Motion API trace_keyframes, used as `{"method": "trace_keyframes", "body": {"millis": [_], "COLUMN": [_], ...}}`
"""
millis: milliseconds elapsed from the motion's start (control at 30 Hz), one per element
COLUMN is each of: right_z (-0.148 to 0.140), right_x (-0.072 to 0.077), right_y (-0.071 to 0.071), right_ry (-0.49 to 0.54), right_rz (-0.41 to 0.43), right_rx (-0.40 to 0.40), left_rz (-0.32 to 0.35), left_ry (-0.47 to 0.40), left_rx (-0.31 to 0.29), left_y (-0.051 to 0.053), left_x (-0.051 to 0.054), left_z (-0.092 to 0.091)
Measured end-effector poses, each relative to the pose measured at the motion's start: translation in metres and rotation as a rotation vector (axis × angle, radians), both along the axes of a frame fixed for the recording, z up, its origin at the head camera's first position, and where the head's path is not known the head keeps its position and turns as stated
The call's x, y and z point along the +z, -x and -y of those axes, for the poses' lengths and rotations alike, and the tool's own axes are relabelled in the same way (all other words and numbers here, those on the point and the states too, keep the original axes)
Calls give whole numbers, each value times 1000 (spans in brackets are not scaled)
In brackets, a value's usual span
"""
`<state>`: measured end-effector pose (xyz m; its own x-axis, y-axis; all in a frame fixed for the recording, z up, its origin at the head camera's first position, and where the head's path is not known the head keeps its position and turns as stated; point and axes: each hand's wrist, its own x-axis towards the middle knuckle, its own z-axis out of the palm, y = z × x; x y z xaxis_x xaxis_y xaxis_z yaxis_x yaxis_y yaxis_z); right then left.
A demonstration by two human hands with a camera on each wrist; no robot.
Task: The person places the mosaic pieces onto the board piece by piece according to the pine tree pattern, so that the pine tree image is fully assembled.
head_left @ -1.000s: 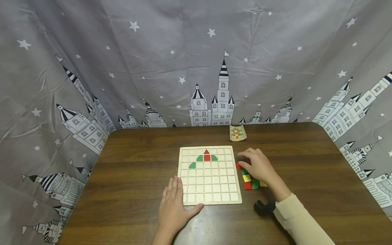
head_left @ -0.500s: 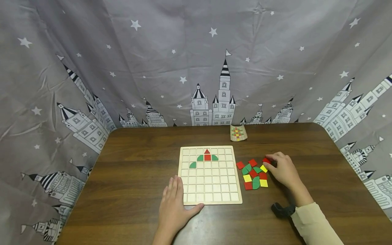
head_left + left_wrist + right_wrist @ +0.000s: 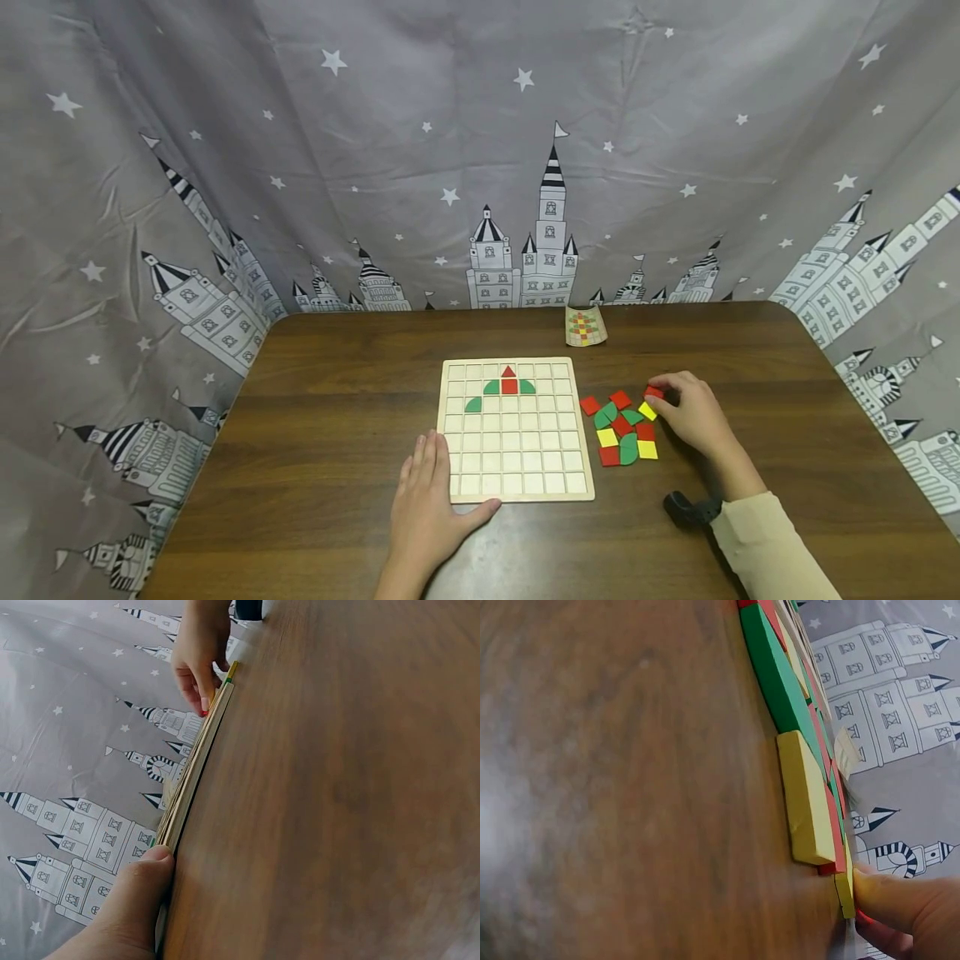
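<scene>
A pale wooden grid board [image 3: 521,437] lies on the table. Set in its upper cells are a red triangle [image 3: 508,372], a red square [image 3: 510,387] and several green quarter-round tiles [image 3: 473,405]. My left hand [image 3: 429,504] rests at the board's near left corner, fingers along the left edge, thumb [image 3: 146,877] at the near edge. Right of the board lies a cluster of red, green and yellow tiles [image 3: 622,426]. At its far right side my right hand [image 3: 697,415] pinches a red tile [image 3: 653,391] between thumb and fingers, just beyond a yellow tile [image 3: 648,411].
A small curled pattern card [image 3: 585,327] with a coloured design stands near the table's far edge. Black wrist gear [image 3: 688,510] sits below the right hand. Behind the brown wooden table [image 3: 337,400] hangs a grey curtain [image 3: 375,167] with castles and stars.
My right hand has moved right from above the tile cluster to its far right side, uncovering the tiles, and has taken hold of a red tile. My left hand and the board stay put.
</scene>
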<state>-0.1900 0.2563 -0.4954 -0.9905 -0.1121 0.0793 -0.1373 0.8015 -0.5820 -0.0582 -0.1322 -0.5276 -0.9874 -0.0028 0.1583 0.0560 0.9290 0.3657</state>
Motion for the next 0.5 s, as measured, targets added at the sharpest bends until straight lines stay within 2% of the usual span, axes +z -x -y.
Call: {"method": "trace_keyframes", "body": {"millis": [133, 300, 500], "right_z": [1, 2, 8], "right_x": [1, 4, 8], "right_y": [1, 1, 5], "right_ry": [13, 17, 31], "right_rz": [0, 41, 75], "right_rx": [10, 11, -37], "left_rz": [14, 21, 22], "left_ry": [-5, -9, -18], "left_rx": [2, 1, 2], "left_y": [0, 1, 1], "left_x": [1, 1, 1], "left_z": [0, 0, 0]}}
